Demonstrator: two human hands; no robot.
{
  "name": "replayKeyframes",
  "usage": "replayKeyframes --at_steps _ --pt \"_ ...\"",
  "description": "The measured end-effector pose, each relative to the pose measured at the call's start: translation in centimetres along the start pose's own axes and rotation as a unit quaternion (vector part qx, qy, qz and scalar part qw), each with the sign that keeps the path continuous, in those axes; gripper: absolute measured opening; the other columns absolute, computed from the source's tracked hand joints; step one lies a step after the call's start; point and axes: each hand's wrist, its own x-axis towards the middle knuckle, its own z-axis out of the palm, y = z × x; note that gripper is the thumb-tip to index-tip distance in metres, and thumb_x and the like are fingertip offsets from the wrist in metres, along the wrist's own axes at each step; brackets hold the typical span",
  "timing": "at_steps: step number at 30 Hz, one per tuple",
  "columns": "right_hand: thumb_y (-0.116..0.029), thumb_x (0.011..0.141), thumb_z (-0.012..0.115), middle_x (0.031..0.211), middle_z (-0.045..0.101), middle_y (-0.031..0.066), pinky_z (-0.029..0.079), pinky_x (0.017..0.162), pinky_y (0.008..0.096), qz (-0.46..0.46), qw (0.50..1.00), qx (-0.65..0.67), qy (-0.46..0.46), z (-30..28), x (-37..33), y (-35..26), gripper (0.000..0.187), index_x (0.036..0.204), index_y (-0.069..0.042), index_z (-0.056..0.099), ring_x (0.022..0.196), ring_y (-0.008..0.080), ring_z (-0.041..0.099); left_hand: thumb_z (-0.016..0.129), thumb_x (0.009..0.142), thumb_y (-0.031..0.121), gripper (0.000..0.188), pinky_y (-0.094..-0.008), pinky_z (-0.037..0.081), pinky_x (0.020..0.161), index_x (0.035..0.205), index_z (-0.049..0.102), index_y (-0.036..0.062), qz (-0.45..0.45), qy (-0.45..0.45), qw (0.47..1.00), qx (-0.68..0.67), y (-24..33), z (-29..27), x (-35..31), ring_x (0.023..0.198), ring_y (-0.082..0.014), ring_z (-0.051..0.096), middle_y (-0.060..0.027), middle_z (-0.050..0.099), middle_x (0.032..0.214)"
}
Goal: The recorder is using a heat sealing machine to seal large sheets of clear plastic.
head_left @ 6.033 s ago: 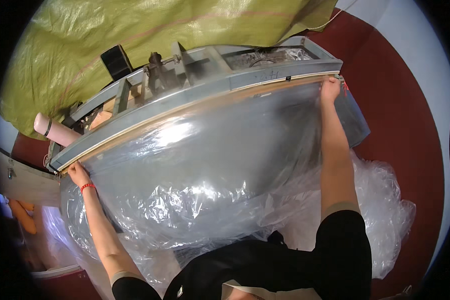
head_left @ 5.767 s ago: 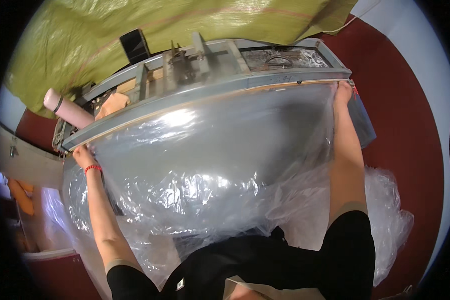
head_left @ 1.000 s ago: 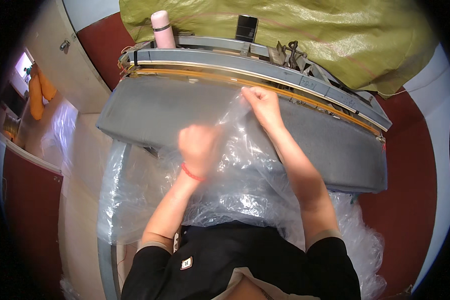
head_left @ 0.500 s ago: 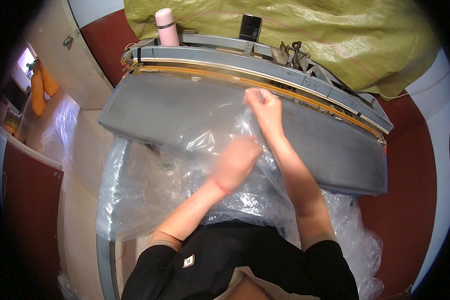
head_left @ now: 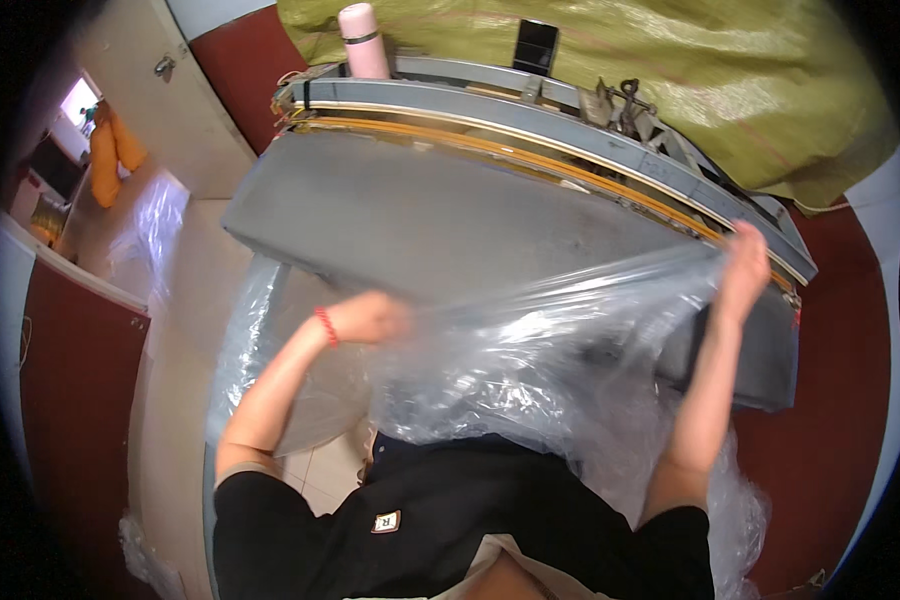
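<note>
A sheet of clear plastic film (head_left: 540,335) is stretched between my hands, its top edge slanting up to the right. My left hand (head_left: 368,318), with a red band on the wrist, is closed on the film's left part; its fingertips are blurred. Farther off, my right hand (head_left: 745,265) grips the right end of that edge beside the orange strip of the machine. Under the film lies a long grey padded board (head_left: 390,205), its left part uncovered. More of the film hangs in loose folds between the board and my body.
Behind the board runs a grey metal frame (head_left: 440,97) with a pink flask (head_left: 365,50) and a dark phone (head_left: 536,47) on it. Metal clamp parts (head_left: 625,105) stand right of the phone. A yellow-green woven tarp (head_left: 710,80) hangs behind. A door (head_left: 160,100) stands at left.
My hands have moved apart, the left one leftward and the right one far to the right. The film between them has gone from bunched to stretched wide. The view has shifted slightly.
</note>
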Motion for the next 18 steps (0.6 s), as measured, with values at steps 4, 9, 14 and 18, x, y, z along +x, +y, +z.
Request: replayKeyframes --at_steps 4,9,14,18 --pt "-0.027 0.089 0.040 0.085 0.060 0.0061 0.042 0.069 0.0261 0.018 0.991 -0.125 0.051 -9.8 2.2 11.6 0.034 0.092 0.001 0.059 0.077 0.0131 0.054 0.050 0.071 -0.001 0.015 -0.0292 0.050 0.046 0.082 0.059 -0.0016 -0.315 0.154 0.928 0.129 -7.4 -8.1 -9.3 0.054 -0.0182 0.058 -0.0103 0.058 0.064" --pt "-0.029 0.089 0.042 0.073 0.056 0.0071 0.040 0.064 0.0285 0.038 0.976 -0.212 0.027 -14.4 1.4 19.7 0.035 0.081 0.003 0.055 0.068 0.0169 0.051 0.054 0.075 0.010 0.009 -0.0291 0.044 0.058 0.079 0.056 0.0019 -0.165 0.655 0.627 0.388 -9.1 -21.6 -17.4 0.064 -0.0163 0.054 -0.0073 0.056 0.068" --pt "-0.034 0.090 0.038 0.083 0.059 0.0175 0.041 0.067 0.0370 0.055 0.921 -0.381 0.063 -17.6 0.7 21.2 0.039 0.090 0.000 0.056 0.077 0.0317 0.056 0.059 0.076 0.018 0.028 -0.0344 0.043 0.075 0.098 0.052 0.0025 -0.097 0.770 0.608 0.167 -5.3 -18.7 -5.5 0.085 -0.0244 0.054 -0.0118 0.056 0.094" --pt "-0.038 0.089 0.034 0.092 0.058 0.0195 0.041 0.070 0.0433 0.103 0.848 -0.520 0.014 -21.5 1.8 24.8 0.041 0.098 -0.005 0.056 0.087 0.0388 0.052 0.062 0.073 0.041 0.081 -0.0397 0.018 0.103 0.127 0.026 -0.0076 -0.172 0.547 0.783 0.242 -17.1 -16.0 -0.3 0.127 -0.0331 0.020 -0.0232 0.028 0.133"
